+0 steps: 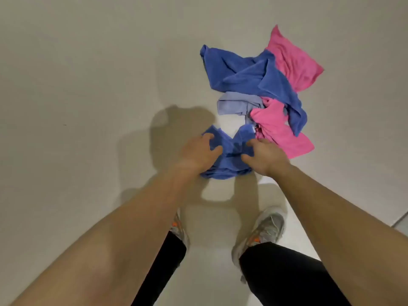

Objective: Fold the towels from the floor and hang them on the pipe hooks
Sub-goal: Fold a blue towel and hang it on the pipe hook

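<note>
A small blue towel (229, 155) is bunched between both hands just above the pale floor. My left hand (198, 153) grips its left side with curled fingers. My right hand (263, 155) grips its right side. Behind it lies a crumpled heap: a large blue towel (249, 78), a pink towel (291, 60) at the back right, a second pink towel (280, 131) next to my right hand, and a pale lilac towel (238, 104). No pipe hooks are in view.
The pale floor (88, 85) stretches wide to the left and behind the heap. My two feet in grey trainers (265, 230) stand right below the held towel. A floor seam (399, 221) shows at the right edge.
</note>
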`<state>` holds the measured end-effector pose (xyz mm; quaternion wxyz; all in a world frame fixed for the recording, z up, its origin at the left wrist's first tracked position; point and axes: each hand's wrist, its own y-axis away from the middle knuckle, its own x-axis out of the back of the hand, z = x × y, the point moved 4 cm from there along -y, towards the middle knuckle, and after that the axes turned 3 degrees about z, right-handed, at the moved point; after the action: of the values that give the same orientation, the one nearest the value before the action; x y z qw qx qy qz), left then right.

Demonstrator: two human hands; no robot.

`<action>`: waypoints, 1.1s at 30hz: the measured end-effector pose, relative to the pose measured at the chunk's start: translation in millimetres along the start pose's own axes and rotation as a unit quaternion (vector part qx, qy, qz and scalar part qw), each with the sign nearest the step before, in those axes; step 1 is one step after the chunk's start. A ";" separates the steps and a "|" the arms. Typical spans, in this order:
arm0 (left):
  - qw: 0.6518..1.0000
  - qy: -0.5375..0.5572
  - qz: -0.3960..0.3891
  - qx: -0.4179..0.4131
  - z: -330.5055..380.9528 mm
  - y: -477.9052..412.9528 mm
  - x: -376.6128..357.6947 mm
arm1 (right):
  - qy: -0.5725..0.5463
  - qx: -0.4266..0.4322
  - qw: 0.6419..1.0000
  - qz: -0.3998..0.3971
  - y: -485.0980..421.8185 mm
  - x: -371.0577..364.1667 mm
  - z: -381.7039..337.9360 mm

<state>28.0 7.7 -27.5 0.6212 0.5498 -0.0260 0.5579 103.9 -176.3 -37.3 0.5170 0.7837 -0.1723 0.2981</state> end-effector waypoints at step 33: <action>0.986 0.019 0.107 -0.124 196.4 335.9 345.0 | -0.031 0.105 0.975 0.193 383.9 347.1 -152.0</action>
<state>29.5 20.9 492.4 0.6218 0.4521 -0.1419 0.6235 102.8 -180.1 502.1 0.3593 0.7945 -0.3038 0.3839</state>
